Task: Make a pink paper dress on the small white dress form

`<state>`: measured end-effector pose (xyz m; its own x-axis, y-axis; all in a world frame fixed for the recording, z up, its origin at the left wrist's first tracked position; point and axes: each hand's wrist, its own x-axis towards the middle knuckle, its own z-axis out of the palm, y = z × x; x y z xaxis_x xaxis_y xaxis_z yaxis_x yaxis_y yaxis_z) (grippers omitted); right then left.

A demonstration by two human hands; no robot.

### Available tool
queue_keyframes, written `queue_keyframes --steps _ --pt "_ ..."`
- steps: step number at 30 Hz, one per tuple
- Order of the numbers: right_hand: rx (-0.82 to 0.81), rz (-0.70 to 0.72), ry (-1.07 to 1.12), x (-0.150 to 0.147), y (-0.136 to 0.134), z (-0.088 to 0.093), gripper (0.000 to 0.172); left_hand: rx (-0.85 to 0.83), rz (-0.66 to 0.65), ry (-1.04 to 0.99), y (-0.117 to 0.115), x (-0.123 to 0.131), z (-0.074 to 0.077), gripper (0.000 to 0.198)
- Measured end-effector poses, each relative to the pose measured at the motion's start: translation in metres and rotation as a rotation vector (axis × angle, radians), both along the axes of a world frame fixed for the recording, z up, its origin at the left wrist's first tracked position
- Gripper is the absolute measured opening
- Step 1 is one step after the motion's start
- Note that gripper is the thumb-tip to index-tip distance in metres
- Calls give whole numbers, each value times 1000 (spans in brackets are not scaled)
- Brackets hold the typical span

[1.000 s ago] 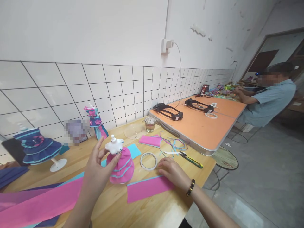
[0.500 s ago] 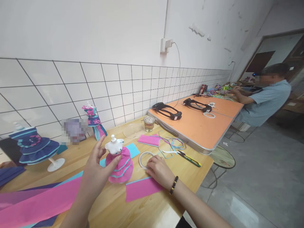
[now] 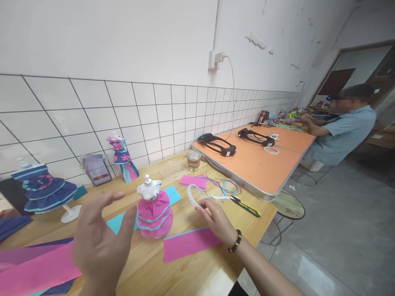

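Note:
Between my hands stands a small white dress form [image 3: 148, 190] wearing a tiered pink skirt [image 3: 156, 213] with light blue trim. My left hand [image 3: 103, 238] is raised left of it, thumb and fingers apart, holding nothing. A white roll of tape [image 3: 193, 196] is pinched in my right hand [image 3: 214, 218], tilted up from the table. Below that hand lies a pink strip [image 3: 189, 246] with a blue edge. Light blue pieces [image 3: 173, 195] lie behind the skirt.
Yellow-handled thread snips [image 3: 247, 206], thin ribbon scraps [image 3: 230, 187] and a glass [image 3: 194, 160] are to the right. Two dressed forms [image 3: 49, 189] and a phone [image 3: 98, 169] stand at the left. Black headsets [image 3: 217, 144] rest on an orange table [image 3: 262, 164]; a person [image 3: 342, 127] sits beyond.
My left hand has moved away from the pink skirt, to the left and nearer the camera. My right hand has lifted the tape roll off the table and tilted it.

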<state>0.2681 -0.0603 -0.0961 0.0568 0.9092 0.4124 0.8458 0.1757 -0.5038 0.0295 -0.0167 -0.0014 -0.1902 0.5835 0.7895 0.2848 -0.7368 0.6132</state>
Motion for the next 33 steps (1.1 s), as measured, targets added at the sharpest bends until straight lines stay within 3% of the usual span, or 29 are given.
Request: queue_keyframes --steps 2,4,7,8,14,16,20,25,33 --pt "118 33 57 -1 -9 9 16 84 11 165 -2 -1 -2 34" --pt "246 105 80 -4 -18 17 10 66 -87 296 -4 2 -4 27" --pt "352 165 19 -11 -28 30 7 -115 -254 290 -8 13 -9 7" --pt "387 173 -12 -13 -31 34 8 -229 -343 188 -9 17 -13 5" --pt "544 181 -156 -21 -40 53 13 -419 -524 68 -4 24 -36 29" --pt "571 182 -178 -23 -42 57 16 -364 -514 135 0 20 -38 24" --pt "611 191 -194 -24 -43 60 17 -98 -437 365 -1 14 -33 7" --pt "610 155 -173 -25 -41 59 18 119 -351 607 -9 11 -23 16" --pt "574 55 -122 -25 -37 59 11 253 -336 682 -13 8 -23 28"
